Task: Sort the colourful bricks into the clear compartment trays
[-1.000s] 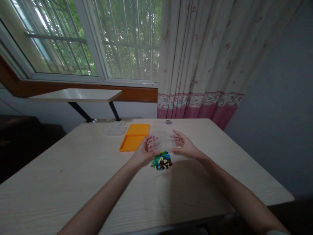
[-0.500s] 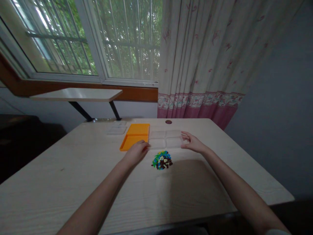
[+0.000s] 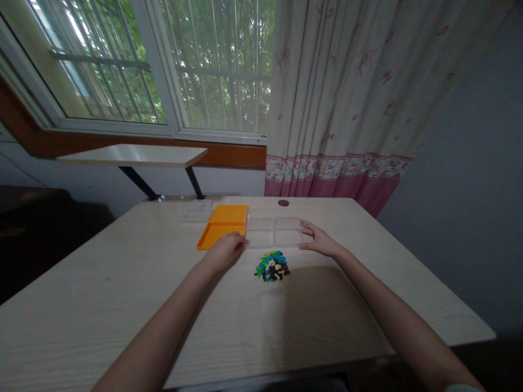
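A clear plastic tray with several compartments (image 3: 274,231) lies on the table between my hands. My left hand (image 3: 226,250) has its fingers closed at the tray's near left corner, over the near edge of an opened orange case (image 3: 227,215). My right hand (image 3: 321,241) grips the tray's right side, its thumb at the near corner and its fingers further back. The tray stands against the orange case's right side. Just in front of it is a pile of small brown, green, blue, cream and yellow pieces (image 3: 272,267), which neither hand touches.
Another clear plastic container (image 3: 197,211) lies behind the orange case to the left. A raised white shelf (image 3: 134,154) on black legs stands at the table's back left. A round brown disc (image 3: 283,203) is near the back edge, before the curtain (image 3: 327,109).
The clear tray and the orange case have slid slightly left relative to the pile, with both hands moving along. The camera view has shifted a little.
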{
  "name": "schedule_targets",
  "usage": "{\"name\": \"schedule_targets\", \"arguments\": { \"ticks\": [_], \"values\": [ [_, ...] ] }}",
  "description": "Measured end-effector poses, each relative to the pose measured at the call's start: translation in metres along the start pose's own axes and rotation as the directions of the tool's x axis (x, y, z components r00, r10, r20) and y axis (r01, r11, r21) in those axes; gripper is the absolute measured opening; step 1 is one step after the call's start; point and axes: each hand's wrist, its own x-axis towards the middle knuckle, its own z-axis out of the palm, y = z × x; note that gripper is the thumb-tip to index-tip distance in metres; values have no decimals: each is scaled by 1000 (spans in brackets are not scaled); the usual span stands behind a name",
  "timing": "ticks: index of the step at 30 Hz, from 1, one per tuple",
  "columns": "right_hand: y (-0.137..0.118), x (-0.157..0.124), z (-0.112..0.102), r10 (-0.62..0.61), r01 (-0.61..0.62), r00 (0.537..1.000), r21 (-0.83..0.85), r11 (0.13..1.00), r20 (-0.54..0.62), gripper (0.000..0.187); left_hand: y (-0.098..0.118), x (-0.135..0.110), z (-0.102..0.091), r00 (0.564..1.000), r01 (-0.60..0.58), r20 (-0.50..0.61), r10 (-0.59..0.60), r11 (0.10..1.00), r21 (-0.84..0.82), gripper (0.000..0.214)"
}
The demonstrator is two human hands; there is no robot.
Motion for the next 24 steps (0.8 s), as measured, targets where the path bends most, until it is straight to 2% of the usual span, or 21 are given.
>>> {"name": "schedule_targets", "arguments": {
  "ticks": [11,18,20,22,24],
  "values": [
    [1,1,3,-12,11,1000,-17,1000,-13,91,-2,0,-2,999,30,26,-31,998,51,18],
    [-1,1,4,-18,17,1000,-8,1000,-19,91,6,-5,-9,999,38,10,-38,999,35,22],
    [-1,1,3,-12,12,1000,-1,1000,-18,92,3,-5,-18,996,91,-31,-89,995,46,29],
    [1,1,3,-11,11,1000,0,1000,-14,93,-8,-2,-33,979,194,-76,-190,980,39,35],
    [3,2,2,-15,15,1000,-14,1000,-12,93,-27,4,-51,932,340,-145,-333,940,23,38]
  ]
}}
